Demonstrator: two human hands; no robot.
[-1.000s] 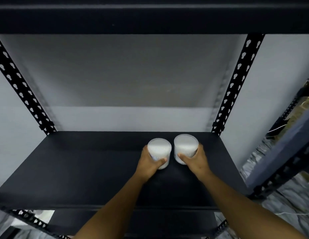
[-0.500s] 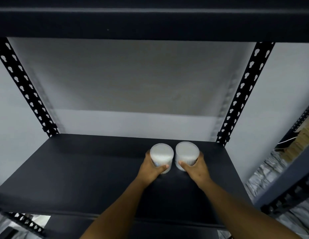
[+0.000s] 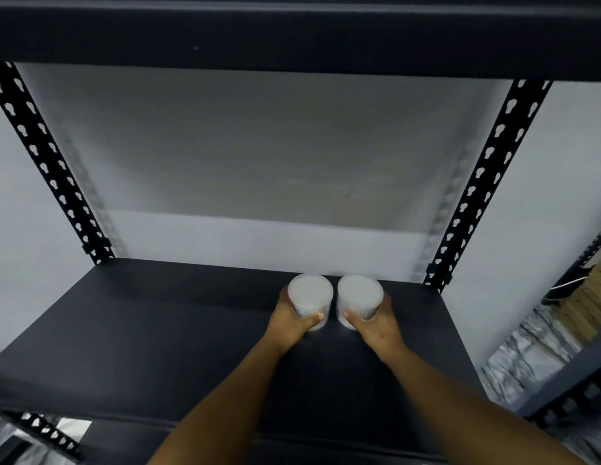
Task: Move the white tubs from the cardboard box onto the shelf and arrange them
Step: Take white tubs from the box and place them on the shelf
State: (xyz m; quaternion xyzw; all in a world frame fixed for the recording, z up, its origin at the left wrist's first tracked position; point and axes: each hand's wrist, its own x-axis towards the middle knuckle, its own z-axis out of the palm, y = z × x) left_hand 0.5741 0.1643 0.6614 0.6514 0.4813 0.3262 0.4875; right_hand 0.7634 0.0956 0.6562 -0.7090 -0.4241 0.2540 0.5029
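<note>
Both hands are on the black shelf (image 3: pixel 158 330), near its back right corner. The left hand (image 3: pixel 290 322) wraps round the left white tub (image 3: pixel 310 293), thumb across its front. The right hand (image 3: pixel 376 322) grips the right white tub (image 3: pixel 359 295) the same way. Both tubs stand upright, just beside each other, close to the grey wall (image 3: pixel 259 162) behind.
</note>
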